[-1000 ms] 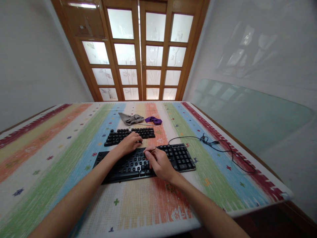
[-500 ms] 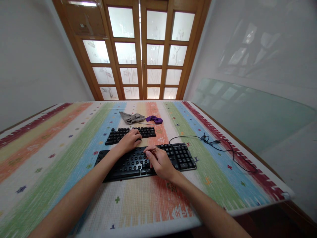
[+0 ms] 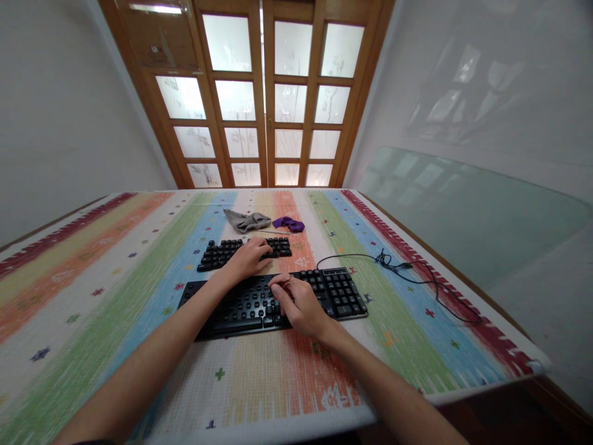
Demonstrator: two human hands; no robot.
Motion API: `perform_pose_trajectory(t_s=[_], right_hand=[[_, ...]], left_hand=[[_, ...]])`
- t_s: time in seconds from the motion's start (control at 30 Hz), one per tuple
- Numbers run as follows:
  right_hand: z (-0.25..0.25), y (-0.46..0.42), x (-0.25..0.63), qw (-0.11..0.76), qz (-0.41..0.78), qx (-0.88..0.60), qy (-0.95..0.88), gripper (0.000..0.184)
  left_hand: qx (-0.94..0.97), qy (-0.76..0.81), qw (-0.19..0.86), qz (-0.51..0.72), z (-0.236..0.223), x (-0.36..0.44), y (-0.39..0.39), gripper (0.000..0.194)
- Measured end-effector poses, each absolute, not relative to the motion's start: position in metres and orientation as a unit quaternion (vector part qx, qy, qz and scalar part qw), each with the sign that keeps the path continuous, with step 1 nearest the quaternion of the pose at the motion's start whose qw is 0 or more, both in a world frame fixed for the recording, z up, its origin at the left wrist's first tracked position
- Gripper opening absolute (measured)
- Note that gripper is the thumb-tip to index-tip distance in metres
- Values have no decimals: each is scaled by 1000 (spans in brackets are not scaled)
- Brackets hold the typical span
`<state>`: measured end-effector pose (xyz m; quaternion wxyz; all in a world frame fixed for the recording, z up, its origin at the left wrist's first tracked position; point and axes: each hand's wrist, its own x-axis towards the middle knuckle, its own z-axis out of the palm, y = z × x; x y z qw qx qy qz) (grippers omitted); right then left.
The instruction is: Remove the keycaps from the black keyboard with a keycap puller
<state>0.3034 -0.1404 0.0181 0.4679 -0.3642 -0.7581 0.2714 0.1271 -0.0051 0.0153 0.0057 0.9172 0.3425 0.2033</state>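
Left hand (image 3: 250, 256), fingers parted at loose keycaps (image 3: 220, 252), right hand (image 3: 300, 304) curled over one black keyboard (image 3: 343, 290), pinch unclear, two cloths (image 3: 252, 221).

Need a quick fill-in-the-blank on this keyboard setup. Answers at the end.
1. Just right of the gray cloth lies a crumpled ____ cloth.
2. Of the person's two hands, the one nearer the loose keycaps is the ____ hand.
3. Seen from the camera, the tangled part of the cable lies to the ____ of the keyboard.

Missing words: purple; left; right.
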Motion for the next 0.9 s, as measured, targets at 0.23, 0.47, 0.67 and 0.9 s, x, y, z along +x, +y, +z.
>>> perform_pose_trajectory(t_s=[0.23, 0.47, 0.67, 0.9], right_hand=[[17, -141, 304, 461, 263, -363, -766, 21], [19, -143, 303, 465, 248, -349, -775, 17], [18, -142, 302, 465, 244, -345, -778, 16], [17, -141, 302, 466, 237, -346, -778, 16]], left_hand=[[918, 351, -24, 184, 13, 148, 9, 11], [915, 355, -35, 187, 8, 152, 12, 9], [913, 355, -35, 197, 7, 150, 12, 6], [918, 349, -26, 189, 7, 154, 13, 8]])
